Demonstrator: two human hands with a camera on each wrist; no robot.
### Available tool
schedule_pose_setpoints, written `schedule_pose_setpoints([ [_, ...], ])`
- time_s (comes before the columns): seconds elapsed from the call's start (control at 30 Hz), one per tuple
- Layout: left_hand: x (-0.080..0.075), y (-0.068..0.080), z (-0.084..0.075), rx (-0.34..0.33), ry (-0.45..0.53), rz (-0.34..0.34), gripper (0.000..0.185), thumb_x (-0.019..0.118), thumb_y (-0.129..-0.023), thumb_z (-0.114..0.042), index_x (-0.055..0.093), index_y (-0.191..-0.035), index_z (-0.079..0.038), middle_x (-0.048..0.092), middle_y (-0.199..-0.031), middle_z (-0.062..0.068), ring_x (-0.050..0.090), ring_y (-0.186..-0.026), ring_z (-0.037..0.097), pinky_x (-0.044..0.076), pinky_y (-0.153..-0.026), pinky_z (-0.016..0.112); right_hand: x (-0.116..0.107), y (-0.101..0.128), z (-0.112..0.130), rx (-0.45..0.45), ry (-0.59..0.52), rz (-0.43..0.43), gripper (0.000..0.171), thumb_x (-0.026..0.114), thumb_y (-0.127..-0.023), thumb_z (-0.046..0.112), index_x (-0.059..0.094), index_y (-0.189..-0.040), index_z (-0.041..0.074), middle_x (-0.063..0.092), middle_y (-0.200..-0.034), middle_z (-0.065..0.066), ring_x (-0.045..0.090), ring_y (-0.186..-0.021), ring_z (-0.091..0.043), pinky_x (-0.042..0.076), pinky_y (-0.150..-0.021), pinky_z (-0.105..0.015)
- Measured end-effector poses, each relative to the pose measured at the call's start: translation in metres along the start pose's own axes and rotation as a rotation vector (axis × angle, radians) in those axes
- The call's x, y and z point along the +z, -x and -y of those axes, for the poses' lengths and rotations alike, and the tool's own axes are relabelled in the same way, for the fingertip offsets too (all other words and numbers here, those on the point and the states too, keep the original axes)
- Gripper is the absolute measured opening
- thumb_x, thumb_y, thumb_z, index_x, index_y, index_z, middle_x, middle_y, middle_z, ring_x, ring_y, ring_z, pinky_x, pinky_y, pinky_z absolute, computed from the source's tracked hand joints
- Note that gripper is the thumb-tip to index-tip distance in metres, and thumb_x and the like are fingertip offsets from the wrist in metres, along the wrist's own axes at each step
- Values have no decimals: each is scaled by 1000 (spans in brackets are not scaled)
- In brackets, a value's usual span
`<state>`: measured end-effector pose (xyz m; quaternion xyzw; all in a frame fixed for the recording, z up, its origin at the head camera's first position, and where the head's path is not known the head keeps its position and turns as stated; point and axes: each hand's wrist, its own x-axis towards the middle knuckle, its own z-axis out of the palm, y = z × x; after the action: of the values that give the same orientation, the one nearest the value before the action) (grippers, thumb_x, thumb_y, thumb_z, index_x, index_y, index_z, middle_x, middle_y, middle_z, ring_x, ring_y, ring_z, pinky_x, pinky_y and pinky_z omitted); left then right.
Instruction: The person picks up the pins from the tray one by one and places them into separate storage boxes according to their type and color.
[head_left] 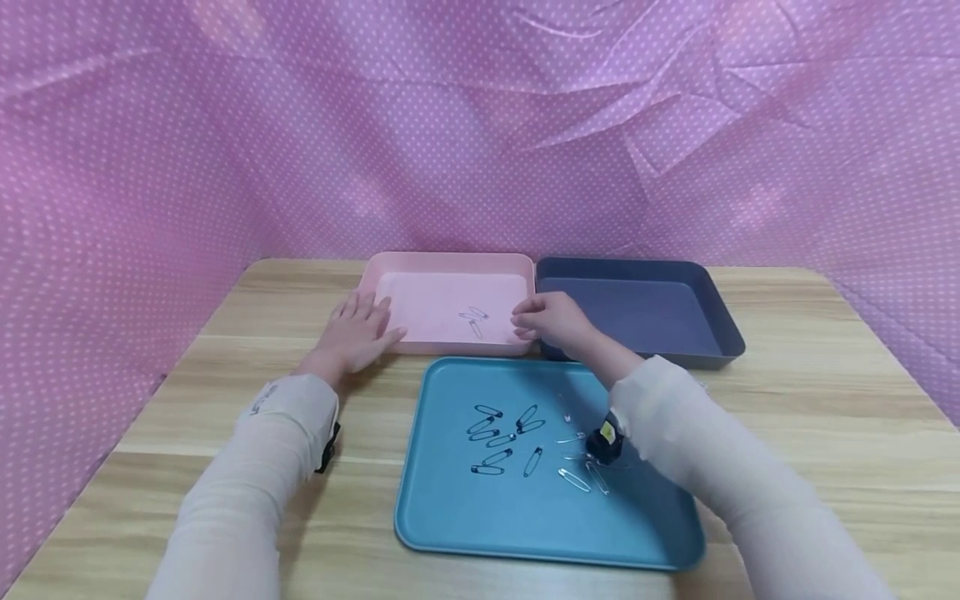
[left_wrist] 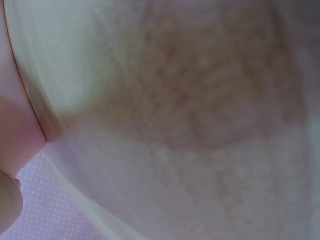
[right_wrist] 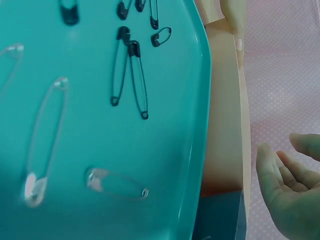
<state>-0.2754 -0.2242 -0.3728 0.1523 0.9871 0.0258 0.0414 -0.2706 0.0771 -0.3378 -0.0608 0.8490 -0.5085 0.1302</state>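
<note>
My left hand (head_left: 358,333) lies flat on the wooden table (head_left: 810,400), fingers straight, touching the front left corner of the pink tray (head_left: 450,260). My right hand (head_left: 546,320) hovers over that tray's right edge with loosely curled fingers (right_wrist: 280,167) and holds nothing. A couple of silver safety pins (head_left: 472,320) lie in the pink tray. Below it, the teal tray (head_left: 465,517) holds several black safety pins (head_left: 498,435) and several silver safety pins (head_left: 581,475). In the right wrist view the black pins (right_wrist: 130,75) and silver pins (right_wrist: 45,145) show close up. The left wrist view is a blur.
A dark blue-grey tray (head_left: 637,317) stands right of the pink tray with nothing visible in it. Pink dotted cloth (head_left: 480,125) hangs behind and at both sides of the table. A small black device (head_left: 606,440) sits under my right wrist.
</note>
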Motion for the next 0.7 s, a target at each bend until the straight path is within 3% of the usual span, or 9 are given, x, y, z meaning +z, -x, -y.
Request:
schedule_pose_setpoints([
  [0.43,-2,1,-1,15,0,-16,73,17,-88,-55,10,-138,-3,2,-140,24,-4,-125,40,-2,-100,49,-17,34,-10,-47,10,58,31,57,-84,20,56,-107,0,61,-97,-13,60,-83,-18,42,-84,-37],
  [0.7,1,1,1,5,-5,-9,73,18,-88,-55,9,-138,-3,2,-140,23,-5,-125,40,-1,-100,50,-21,49,-18,-38,-28,82,25,58,-82,18,59,-100,0,61,-95,-13,60,-83,-22,43,-82,-37],
])
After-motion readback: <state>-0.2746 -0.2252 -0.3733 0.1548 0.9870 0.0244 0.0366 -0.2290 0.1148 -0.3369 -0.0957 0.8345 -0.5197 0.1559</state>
